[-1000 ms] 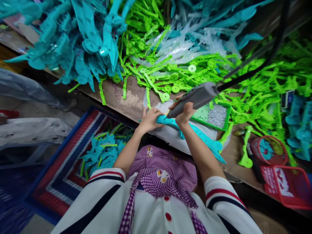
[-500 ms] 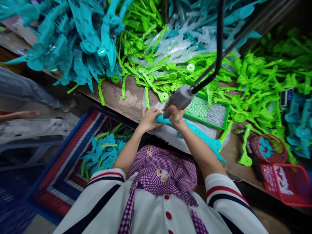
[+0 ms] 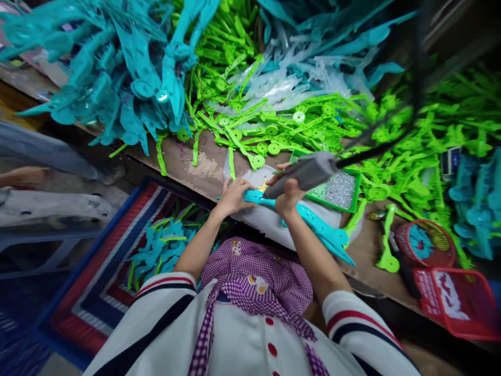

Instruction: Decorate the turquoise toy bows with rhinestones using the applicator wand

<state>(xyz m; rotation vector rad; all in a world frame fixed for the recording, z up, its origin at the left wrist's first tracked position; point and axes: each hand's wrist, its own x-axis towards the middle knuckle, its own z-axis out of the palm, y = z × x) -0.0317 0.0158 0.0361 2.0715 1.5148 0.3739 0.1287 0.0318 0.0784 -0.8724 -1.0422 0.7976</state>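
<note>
My right hand [image 3: 288,196] is wrapped round a grey electric screwdriver [image 3: 309,175], tilted with its cord end up to the right. Its tip meets a long turquoise plastic part [image 3: 321,224] lying on a white cloth [image 3: 270,225] at the table edge. With fingers and thumb, my left hand [image 3: 235,196] grips the left end of that part. A small yellow piece [image 3: 263,184] shows just behind the tip. Beyond the screwdriver sits a green tray [image 3: 355,190] with many small silvery screws [image 3: 338,189] at its right end.
Heaps of lime-green parts [image 3: 274,130] and turquoise parts [image 3: 129,68] cover the back of the table. A red round basket [image 3: 450,250] and a red tray [image 3: 475,300] are at right. A striped crate [image 3: 97,266] stands low left, near another person's arm [image 3: 23,176].
The screwdriver has gone from steep to more slanted, its cord end swinging right and down. My left hand still grips the turquoise part. The whole view has shifted slightly.
</note>
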